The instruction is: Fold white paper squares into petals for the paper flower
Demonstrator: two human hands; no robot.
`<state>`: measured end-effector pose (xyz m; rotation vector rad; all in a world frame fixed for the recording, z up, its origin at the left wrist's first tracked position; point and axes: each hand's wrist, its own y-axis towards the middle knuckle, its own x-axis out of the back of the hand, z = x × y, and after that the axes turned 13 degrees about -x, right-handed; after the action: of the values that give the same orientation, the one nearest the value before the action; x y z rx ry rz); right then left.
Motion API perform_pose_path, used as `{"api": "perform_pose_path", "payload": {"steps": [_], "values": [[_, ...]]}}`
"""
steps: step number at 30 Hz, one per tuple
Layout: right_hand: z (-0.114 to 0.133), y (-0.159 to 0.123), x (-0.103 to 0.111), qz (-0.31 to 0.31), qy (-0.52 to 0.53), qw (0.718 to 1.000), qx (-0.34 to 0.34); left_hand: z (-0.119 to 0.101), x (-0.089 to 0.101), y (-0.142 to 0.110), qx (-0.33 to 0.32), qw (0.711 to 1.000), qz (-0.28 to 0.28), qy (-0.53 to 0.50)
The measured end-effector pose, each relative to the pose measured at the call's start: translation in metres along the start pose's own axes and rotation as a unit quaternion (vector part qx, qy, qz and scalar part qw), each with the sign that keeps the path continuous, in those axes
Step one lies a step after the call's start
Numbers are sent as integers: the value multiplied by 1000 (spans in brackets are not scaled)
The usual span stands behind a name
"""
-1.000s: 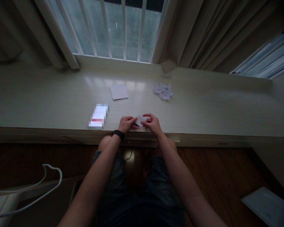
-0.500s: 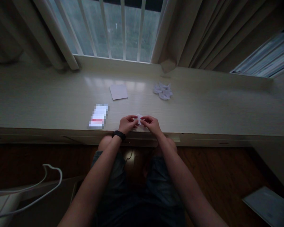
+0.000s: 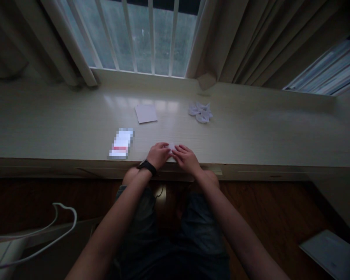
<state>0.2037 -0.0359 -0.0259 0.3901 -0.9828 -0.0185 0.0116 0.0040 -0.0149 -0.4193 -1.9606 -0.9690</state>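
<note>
A small piece of white paper (image 3: 171,147) lies between my two hands near the front edge of the pale desk. My left hand (image 3: 159,154), with a dark band (image 3: 147,167) on its wrist, pinches the paper's left side. From the right, my right hand (image 3: 186,157) has its fingers closed on the other side of it. Most of the paper is covered by my fingers, so its folds cannot be made out. Beyond my hands are a stack of square white paper (image 3: 146,113) and several folded paper petals (image 3: 201,112) grouped together.
A lit phone (image 3: 121,143) with a blurred screen lies left of my hands on the desk (image 3: 251,132). Curtains (image 3: 236,42) and a barred window (image 3: 140,39) stand behind. A white cable (image 3: 72,217) loops at the lower left; a flat pale object (image 3: 332,251) lies at the lower right.
Both hands have come slightly lower and flatter over the paper, covering more of it. My right hand's fingers have shifted and stretched along its side. The other items stay in place.
</note>
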Motion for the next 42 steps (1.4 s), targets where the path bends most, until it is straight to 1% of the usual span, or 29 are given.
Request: {"api": "perform_pose_path", "payload": {"steps": [2, 5, 7, 10, 12, 17, 20, 24, 28, 31, 34, 37, 39, 42], "values": [[-1, -4, 2, -3, -5, 1000, 17, 2, -1, -8, -44, 999, 14, -11], [-3, -9, 3, -7, 10, 999, 33, 7, 1, -19, -66, 997, -3, -31], [-5, -9, 2, -12, 29, 999, 33, 9, 2, -22, -56, 997, -20, -43], [-8, -6, 1, -18, 50, 998, 25, 11, 4, -24, -19, 998, -45, -47], [-10, -3, 2, -12, 48, 998, 27, 12, 4, -23, -8, 997, -46, -56], [-13, 2, 1, 4, 0, 999, 48, 14, 1, -23, 0, 997, -43, -69], [-14, 2, 0, -1, -22, 999, 37, 14, -1, -24, -3, 997, -37, -61], [-12, 0, 0, 20, -34, 999, 30, 13, 1, -23, 2, 998, -34, -59], [-8, -2, -1, 11, -12, 1000, -5, 12, 4, -21, 13, 997, -30, -68], [-5, -2, -5, -24, 28, 998, -57, 12, 6, -19, 24, 996, -32, -80], [-2, 0, -7, -60, 68, 990, -111, 11, 7, -17, 41, 995, -32, -83], [-1, 4, -6, -77, 86, 981, -158, 10, 8, -12, 63, 995, -17, -76], [-1, 9, -4, -68, 97, 976, -181, 10, 8, -7, 75, 995, 2, -66], [-1, 15, 1, -24, 100, 977, -185, 12, 7, -1, 89, 995, 28, -40]]}}
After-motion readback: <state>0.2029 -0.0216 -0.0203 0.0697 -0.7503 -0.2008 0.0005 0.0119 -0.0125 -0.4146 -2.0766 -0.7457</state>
